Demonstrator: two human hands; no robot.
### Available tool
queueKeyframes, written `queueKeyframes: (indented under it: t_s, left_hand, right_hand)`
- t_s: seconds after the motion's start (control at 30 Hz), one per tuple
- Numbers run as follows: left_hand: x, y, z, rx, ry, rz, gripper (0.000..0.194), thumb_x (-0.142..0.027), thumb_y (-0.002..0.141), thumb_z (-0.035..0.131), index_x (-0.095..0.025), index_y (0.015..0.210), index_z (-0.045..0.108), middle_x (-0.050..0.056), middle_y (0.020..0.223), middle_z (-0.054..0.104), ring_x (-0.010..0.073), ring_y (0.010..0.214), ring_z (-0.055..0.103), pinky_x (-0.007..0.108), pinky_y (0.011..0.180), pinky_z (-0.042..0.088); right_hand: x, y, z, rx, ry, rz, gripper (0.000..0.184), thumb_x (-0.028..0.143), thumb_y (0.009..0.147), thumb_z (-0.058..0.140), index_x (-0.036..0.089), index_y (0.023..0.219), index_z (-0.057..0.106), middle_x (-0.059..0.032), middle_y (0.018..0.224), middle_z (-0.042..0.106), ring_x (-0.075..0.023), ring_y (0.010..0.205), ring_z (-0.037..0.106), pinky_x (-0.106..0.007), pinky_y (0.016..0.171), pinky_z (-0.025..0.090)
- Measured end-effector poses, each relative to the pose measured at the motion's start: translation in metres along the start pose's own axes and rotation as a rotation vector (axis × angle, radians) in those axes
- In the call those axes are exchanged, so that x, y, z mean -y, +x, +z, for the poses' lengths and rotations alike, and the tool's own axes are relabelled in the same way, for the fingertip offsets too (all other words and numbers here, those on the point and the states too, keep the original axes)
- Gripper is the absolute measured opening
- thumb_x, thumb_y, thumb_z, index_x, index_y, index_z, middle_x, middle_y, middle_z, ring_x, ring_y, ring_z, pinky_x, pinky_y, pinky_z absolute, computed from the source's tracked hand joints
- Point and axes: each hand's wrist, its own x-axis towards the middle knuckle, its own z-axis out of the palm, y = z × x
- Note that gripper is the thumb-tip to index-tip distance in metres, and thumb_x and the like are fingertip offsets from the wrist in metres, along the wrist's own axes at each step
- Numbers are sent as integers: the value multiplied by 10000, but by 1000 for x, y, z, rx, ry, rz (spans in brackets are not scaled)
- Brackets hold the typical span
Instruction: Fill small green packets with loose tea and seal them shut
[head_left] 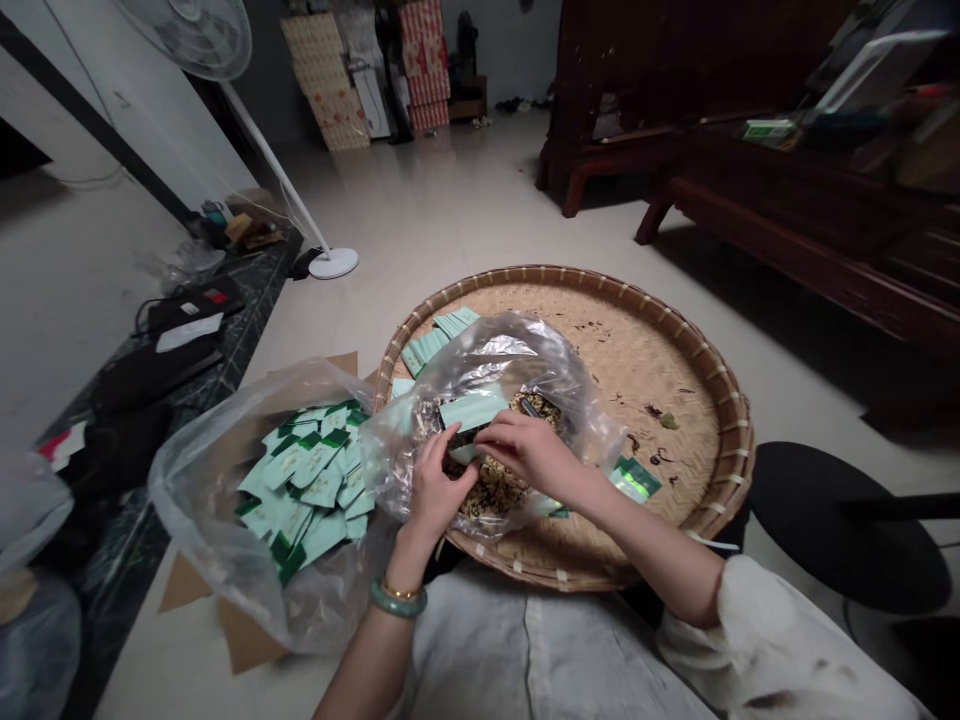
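A clear plastic bag [495, 370] of loose dried tea leaves [499, 488] lies on a round woven bamboo tray [675, 340]. Both hands are inside the bag's mouth. My left hand [435, 490] pinches the lower edge of a small pale green packet [472, 412]. My right hand [529, 450] is closed over the same packet from the right, fingers curled at its opening. A green bangle sits on my left wrist.
A second clear bag [247, 500] at the left holds several green and white packets [311, 470]. More packets [442, 330] lie on the tray's far left, one [636, 478] by my right forearm. A standing fan [334, 262], dark wooden furniture [787, 200] and a black stool [840, 520] surround the tray.
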Motion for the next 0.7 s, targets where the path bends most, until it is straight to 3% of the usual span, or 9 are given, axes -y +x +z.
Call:
queueKeyframes:
  t_s: [0.17, 0.3, 0.43, 0.5, 0.6, 0.7]
  left_hand:
    - [-2, 0, -4, 12, 5, -46, 486, -194, 735, 669, -169, 1205, 549, 97, 1075, 640, 224, 991, 611, 364, 890, 480]
    - [-5, 1, -3, 19, -14, -22, 492, -200, 745, 668, -180, 1220, 541, 87, 1035, 638, 222, 975, 606, 371, 886, 475]
    - [-10, 3, -1, 19, -49, -19, 492, -170, 719, 668, -192, 1200, 569, 91, 1069, 638, 224, 985, 600, 362, 870, 475]
    - [-10, 5, -2, 33, -93, -99, 517, -195, 687, 696, -190, 1192, 585, 92, 1075, 641, 197, 859, 615, 324, 767, 497]
    - [-7, 8, -6, 110, -250, -340, 627, -269, 624, 758, -167, 1217, 582, 80, 1000, 667, 105, 562, 538, 248, 547, 454]
    - [-1, 9, -12, 232, -464, -527, 501, -270, 586, 777, -121, 1053, 676, 41, 811, 696, 99, 532, 528, 227, 541, 437]
  right_hand:
    - [2, -1, -16, -142, 90, 54, 162, 214, 884, 558, 191, 1005, 663, -56, 902, 630, -145, 758, 597, -256, 667, 487]
    - [7, -7, -18, -68, -16, -21, 328, 282, 840, 614, 208, 1159, 591, -106, 1118, 551, -200, 952, 576, -323, 782, 502]
    - [4, -7, -7, 59, -128, -85, 178, 257, 876, 572, 199, 1028, 642, -104, 1065, 576, -186, 899, 587, -293, 744, 484]
    - [-1, -4, -4, 54, -105, -44, 113, 218, 889, 548, 177, 919, 649, -85, 936, 617, -169, 826, 593, -266, 703, 468]
    - [-8, 0, -7, -27, 9, 85, 125, 210, 891, 547, 165, 808, 629, -47, 781, 633, -146, 725, 583, -244, 653, 439]
    - [-14, 1, -15, -60, 122, 237, 193, 249, 884, 552, 169, 718, 606, -21, 692, 623, -134, 646, 564, -242, 605, 413]
